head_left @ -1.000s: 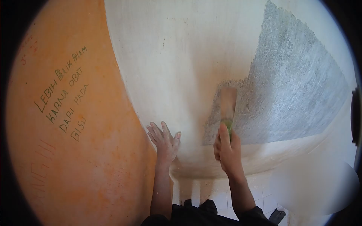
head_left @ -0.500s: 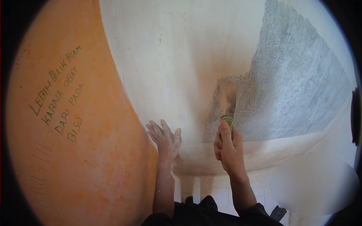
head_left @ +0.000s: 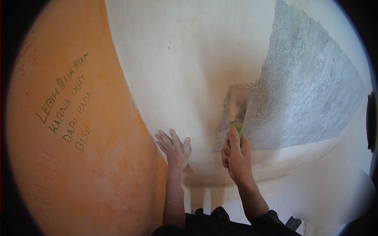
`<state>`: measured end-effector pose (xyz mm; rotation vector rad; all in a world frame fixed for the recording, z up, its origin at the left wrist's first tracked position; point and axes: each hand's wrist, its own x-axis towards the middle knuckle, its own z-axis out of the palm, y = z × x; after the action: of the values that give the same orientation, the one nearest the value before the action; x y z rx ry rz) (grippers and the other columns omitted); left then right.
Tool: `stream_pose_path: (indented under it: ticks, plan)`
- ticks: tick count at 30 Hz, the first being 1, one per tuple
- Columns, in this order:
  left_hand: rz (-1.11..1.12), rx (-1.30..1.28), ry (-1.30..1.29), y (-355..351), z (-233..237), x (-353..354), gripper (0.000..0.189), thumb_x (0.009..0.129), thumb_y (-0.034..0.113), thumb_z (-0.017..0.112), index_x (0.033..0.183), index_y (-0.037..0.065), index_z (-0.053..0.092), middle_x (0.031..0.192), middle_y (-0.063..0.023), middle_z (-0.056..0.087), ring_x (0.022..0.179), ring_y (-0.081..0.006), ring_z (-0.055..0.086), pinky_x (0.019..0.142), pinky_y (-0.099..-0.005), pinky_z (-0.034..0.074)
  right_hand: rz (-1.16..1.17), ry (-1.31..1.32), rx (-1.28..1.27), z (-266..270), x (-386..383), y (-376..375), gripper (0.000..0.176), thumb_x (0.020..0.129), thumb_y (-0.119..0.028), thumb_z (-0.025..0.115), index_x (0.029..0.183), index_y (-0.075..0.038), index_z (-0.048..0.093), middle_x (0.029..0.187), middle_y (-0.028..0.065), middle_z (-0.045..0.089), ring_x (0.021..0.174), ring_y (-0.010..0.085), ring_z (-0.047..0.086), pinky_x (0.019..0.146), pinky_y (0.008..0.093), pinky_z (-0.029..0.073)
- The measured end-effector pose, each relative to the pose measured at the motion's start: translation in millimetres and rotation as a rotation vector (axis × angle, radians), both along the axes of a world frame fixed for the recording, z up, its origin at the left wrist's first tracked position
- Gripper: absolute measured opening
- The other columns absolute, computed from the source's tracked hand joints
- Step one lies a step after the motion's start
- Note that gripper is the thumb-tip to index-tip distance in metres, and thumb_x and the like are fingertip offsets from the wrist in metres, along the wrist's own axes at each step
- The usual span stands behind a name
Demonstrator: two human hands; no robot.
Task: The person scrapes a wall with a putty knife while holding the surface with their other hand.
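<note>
My right hand (head_left: 238, 157) is closed around the green handle of a scraper (head_left: 239, 104). Its broad metal blade points up the wall and lies over the left part of a rough grey patch (head_left: 303, 90). White paint (head_left: 169, 78) surrounds the patch at its left side and below. My left hand (head_left: 175, 151), dusty, rests with fingers spread against the white wall, close to where it meets the orange wall. Nothing is in that hand.
On the left, the orange wall (head_left: 102, 165) carries green handwriting (head_left: 73, 100) and fainter red marks. White floor tiles (head_left: 232, 208) show below. A blurred pale shape (head_left: 327, 192) fills the lower right. A dark object (head_left: 371, 122) stands at the right edge.
The view has shifted slightly, so the walls and writing sit a little lower and further right. The scraper stays at the patch's left edge; my left hand keeps its place on the wall.
</note>
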<state>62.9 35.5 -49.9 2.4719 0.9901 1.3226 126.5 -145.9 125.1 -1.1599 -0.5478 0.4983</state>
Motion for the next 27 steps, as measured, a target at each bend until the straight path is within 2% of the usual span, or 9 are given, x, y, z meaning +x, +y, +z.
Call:
stream_pose_path:
  ticks: [2,5,10,14,18,20,22,25,27]
  plan:
    - [-0.034,-0.129,0.033,-2,6,-3,0.085,0.097,0.051,0.045,0.152,0.002,0.002,0.151,-0.0375,-0.014,0.139,-0.0555,-0.015,0.107,-0.0696,-0.005,0.052,0.083,-0.010,0,1,-5,0.033,0.103,-0.039,0.045,0.084,-0.012,0.042,0.059,-0.0067,0.033,0.042,0.0016,0.025,0.035,0.0212,0.016]
    - [-0.017,-0.026,-0.006,3,-2,1,0.085,0.097,0.052,0.045,0.152,0.002,0.003,0.151,-0.0366,-0.013,0.139,-0.0552,-0.016,0.108,-0.0692,-0.005,0.030,0.081,0.072,3,-9,10,0.033,0.103,-0.039,0.045,0.085,-0.011,0.042,0.059,-0.0066,0.033,0.041,0.0019,0.026,0.035,0.0215,0.015]
    - [-0.045,-0.065,-0.005,-2,6,-2,0.084,0.097,0.051,0.044,0.152,0.002,0.003,0.152,-0.0363,-0.013,0.139,-0.0546,-0.015,0.108,-0.0692,-0.004,0.016,0.088,0.008,0,-8,5,0.034,0.102,-0.041,0.046,0.084,-0.012,0.041,0.060,-0.0065,0.033,0.041,0.0027,0.027,0.035,0.0218,0.017]
    - [-0.015,0.004,-0.017,0,1,-1,0.082,0.098,0.050,0.045,0.153,0.005,0.003,0.152,-0.0361,-0.012,0.140,-0.0544,-0.014,0.108,-0.0695,-0.002,-0.036,0.114,0.113,3,-10,20,0.035,0.101,-0.042,0.047,0.083,-0.012,0.041,0.060,-0.0065,0.032,0.041,0.0029,0.027,0.035,0.0215,0.018]
    - [-0.039,-0.074,-0.005,-1,3,0,0.082,0.097,0.050,0.046,0.153,0.006,0.004,0.152,-0.0361,-0.011,0.140,-0.0546,-0.013,0.108,-0.0698,0.000,-0.005,0.110,0.098,4,-2,16,0.035,0.102,-0.041,0.046,0.082,-0.013,0.041,0.059,-0.0068,0.031,0.041,0.0029,0.026,0.035,0.0215,0.017]
    - [-0.015,0.016,-0.030,3,-4,0,0.082,0.097,0.050,0.046,0.153,0.004,0.007,0.152,-0.0360,-0.011,0.140,-0.0548,-0.012,0.108,-0.0699,0.000,0.007,0.143,0.090,13,-3,14,0.035,0.102,-0.041,0.046,0.082,-0.013,0.041,0.059,-0.0069,0.031,0.041,0.0029,0.026,0.035,0.0216,0.017]
    - [-0.031,-0.019,-0.025,-2,2,-3,0.081,0.097,0.050,0.046,0.153,0.004,0.008,0.152,-0.0362,-0.011,0.140,-0.0549,-0.012,0.108,-0.0701,0.000,0.045,0.076,0.183,47,-1,14,0.035,0.102,-0.041,0.045,0.082,-0.013,0.042,0.059,-0.0069,0.031,0.041,0.0028,0.026,0.035,0.0215,0.017]
    - [-0.043,-0.064,-0.012,-2,-1,-2,0.081,0.097,0.050,0.046,0.152,0.003,0.010,0.152,-0.0363,-0.010,0.140,-0.0547,-0.011,0.108,-0.0699,0.000,0.070,0.119,0.085,-11,-3,12,0.035,0.102,-0.042,0.046,0.084,-0.013,0.042,0.059,-0.0069,0.031,0.041,0.0028,0.026,0.035,0.0213,0.017]
    - [-0.018,-0.083,-0.010,2,3,-4,0.081,0.097,0.050,0.046,0.152,0.002,0.011,0.152,-0.0364,-0.010,0.140,-0.0545,-0.011,0.108,-0.0697,0.000,0.067,0.130,0.059,-9,-6,13,0.035,0.102,-0.043,0.046,0.084,-0.012,0.042,0.059,-0.0067,0.031,0.041,0.0029,0.026,0.035,0.0214,0.016]
